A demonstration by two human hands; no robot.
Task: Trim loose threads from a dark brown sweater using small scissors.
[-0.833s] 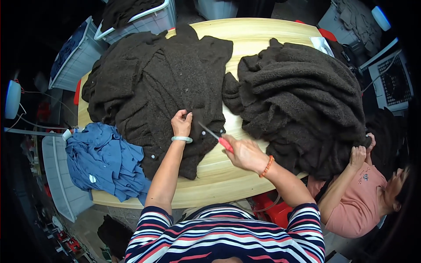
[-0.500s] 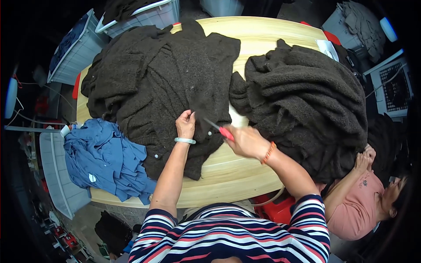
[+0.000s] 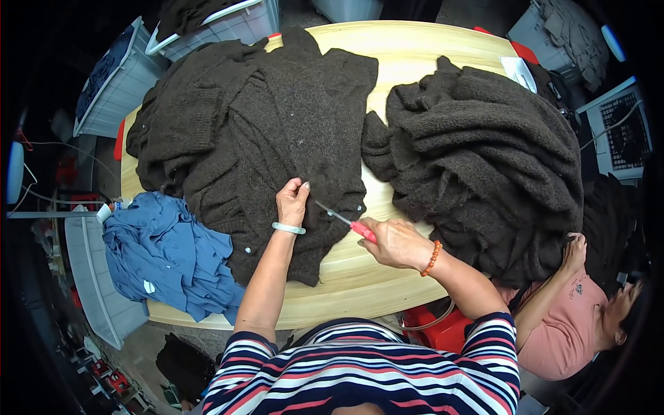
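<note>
A dark brown knit garment is spread over the left half of the table, with small shiny buttons near its lower edge. Over its lower part, my left hand is closed, thumb and forefinger pressed together. What they pinch, if anything, is too small to make out. In my right hand is a pair of scissors with pinkish-red handles. Their slim metal blades point up and left toward my left fingertips, above the knit and close to a shiny button.
A heap of dark brown knits covers the right of the wooden table. Blue garments lie at its left front edge, beside a grey bin. More bins stand behind. At right, a person in pink touches the heap.
My right hand and the scissors have moved slightly down and right, the blades drawing back a little from my left hand. My left hand stays pinched, nearly in place. The other person's hands have shifted.
</note>
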